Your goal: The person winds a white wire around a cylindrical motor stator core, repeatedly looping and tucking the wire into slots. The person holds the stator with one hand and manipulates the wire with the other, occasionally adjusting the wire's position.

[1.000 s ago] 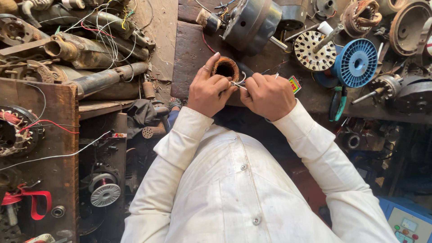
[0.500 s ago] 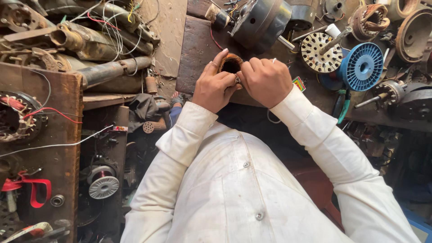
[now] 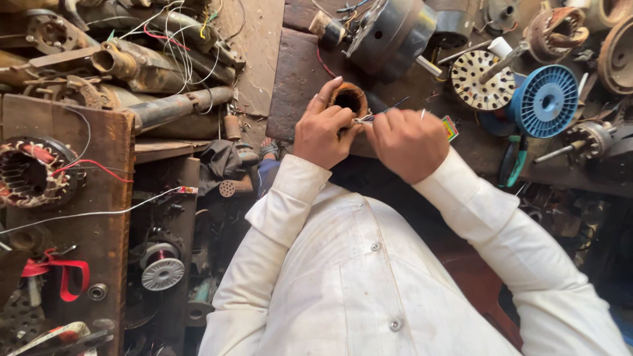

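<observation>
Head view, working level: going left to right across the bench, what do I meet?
Wound stator with red wires → rusty pipe → left hand gripping a small brown coil ring → right hand → white perforated disc → blue spool.

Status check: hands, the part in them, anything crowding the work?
Left hand grips small round copper-wound coil. Right hand pinches thin wires at its rim. Blue plastic spool and perforated white disc sit apart, right.
</observation>
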